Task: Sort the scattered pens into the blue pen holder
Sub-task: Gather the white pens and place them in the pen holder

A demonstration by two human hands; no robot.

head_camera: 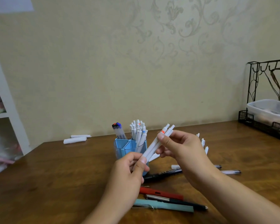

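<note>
A blue pen holder [125, 147] stands mid-table with several white pens [138, 129] and clear capped pens [119, 130] upright in it. Both hands grip a small bundle of white pens [153, 146], held slanted just in front of the holder. My left hand [128, 172] pinches the bundle's lower end. My right hand [181, 147] pinches its upper part near a red mark. More white pens [204, 143] stick out behind my right hand; whether it holds them is hidden. Loose on the table lie a black marker [165, 173], a red pen [160, 193], a black pen [178, 202], a teal pen [163, 206] and clear pens [229, 172].
Two white rolled items [75, 139] lie at the table's far edge by the wall. A black wire rack [252, 81] holding a clear plastic box [268, 109] stands at the back right. A white shelf unit [5, 101] is at the left.
</note>
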